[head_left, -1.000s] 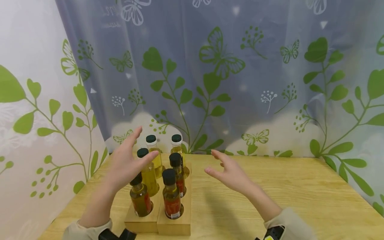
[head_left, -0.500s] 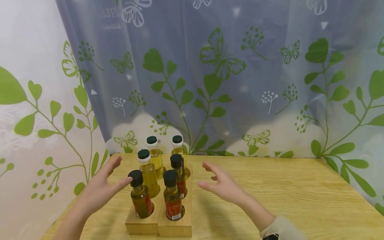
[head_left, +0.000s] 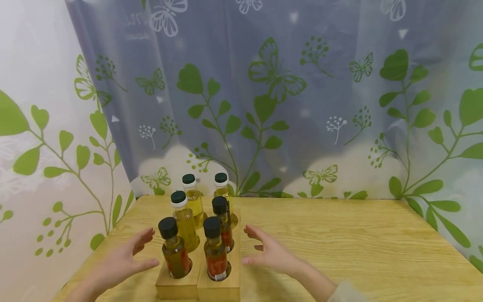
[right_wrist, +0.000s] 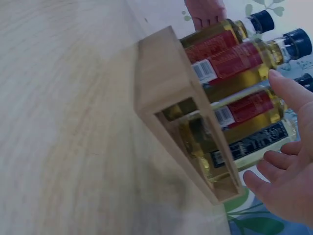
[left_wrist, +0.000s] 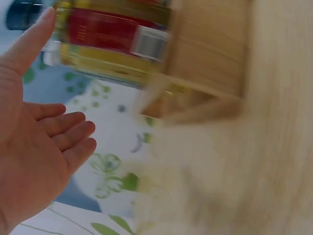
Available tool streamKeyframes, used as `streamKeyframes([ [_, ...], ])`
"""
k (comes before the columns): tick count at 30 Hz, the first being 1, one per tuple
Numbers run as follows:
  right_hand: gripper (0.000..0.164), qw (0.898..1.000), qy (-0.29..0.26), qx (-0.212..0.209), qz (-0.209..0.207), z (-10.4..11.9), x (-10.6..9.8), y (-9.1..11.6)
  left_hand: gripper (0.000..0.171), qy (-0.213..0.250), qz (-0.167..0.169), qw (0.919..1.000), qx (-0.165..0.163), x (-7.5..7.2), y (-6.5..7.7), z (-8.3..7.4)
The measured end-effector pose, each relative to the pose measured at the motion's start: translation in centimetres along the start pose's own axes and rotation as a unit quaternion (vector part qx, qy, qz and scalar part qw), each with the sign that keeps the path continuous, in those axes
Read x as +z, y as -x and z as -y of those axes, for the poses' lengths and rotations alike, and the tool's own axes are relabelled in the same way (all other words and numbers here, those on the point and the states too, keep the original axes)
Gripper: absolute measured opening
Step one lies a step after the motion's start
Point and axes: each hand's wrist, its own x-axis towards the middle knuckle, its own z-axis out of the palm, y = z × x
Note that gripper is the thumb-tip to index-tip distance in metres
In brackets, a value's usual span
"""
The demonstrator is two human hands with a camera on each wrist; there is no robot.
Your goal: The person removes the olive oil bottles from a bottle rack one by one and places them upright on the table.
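Note:
Two wooden bottle racks (head_left: 219,291) stand side by side and hold several upright oil bottles. In the front row are two dark-capped bottles with red labels, the left one (head_left: 176,256) and the right one (head_left: 216,256); bottles of yellow oil (head_left: 186,224) stand behind. My left hand (head_left: 122,262) hovers just left of the racks, thumb and fingers spread apart. On the other side my right hand (head_left: 273,253) faces them, also with thumb and fingers apart. Neither hand touches a bottle or the wood. In the right wrist view the open side of a rack (right_wrist: 195,142) shows the bottle bottoms inside.
The racks rest on a light wooden table (head_left: 358,251), left of its middle. A patterned curtain (head_left: 283,126) with leaves and butterflies hangs along the back edge, and a pale one (head_left: 56,147) closes off the left.
Both hands have come down, from about cap height to beside the lower bottles. The right hand has also moved left, closer to the racks. The bottles and racks have stayed put.

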Motion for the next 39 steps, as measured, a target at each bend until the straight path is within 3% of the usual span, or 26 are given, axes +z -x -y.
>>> streamKeyframes([
  [7, 0.098, 1.0, 0.006, 0.026, 0.016, -1.0, 2.2, 0.2, 0.094, 0.029, 0.054, 0.9978, -0.022, 1.4, -0.6, 2.0],
  [14, 0.104, 0.997, 0.007, 0.074, 0.016, -1.7, 3.6, 0.5, 0.095, 0.038, 0.103, 0.994, 0.0, 3.2, -1.4, 3.0],
  [20, 0.105, 0.995, 0.011, 0.093, 0.026, -1.9, 4.1, 0.8, 0.093, 0.024, 0.11, 0.9929, -0.038, 4.2, -1.9, 3.6],
  [25, 0.106, 0.996, 0.009, 0.085, 0.036, -2.1, 4.1, 0.7, 0.092, 0.031, 0.109, 0.9934, -0.021, 4.3, -2.0, 3.5],
  [33, 0.106, 0.995, -0.027, 0.093, 0.031, -2.4, 4.3, 0.6, 0.089, 0.092, 0.126, 0.9875, 0.023, 4.5, -2.4, 3.7],
  [39, 0.106, 0.993, -0.052, 0.098, 0.038, -2.7, 4.4, 0.5, 0.094, 0.122, 0.131, 0.9834, 0.026, 4.6, -2.4, 3.8],
])
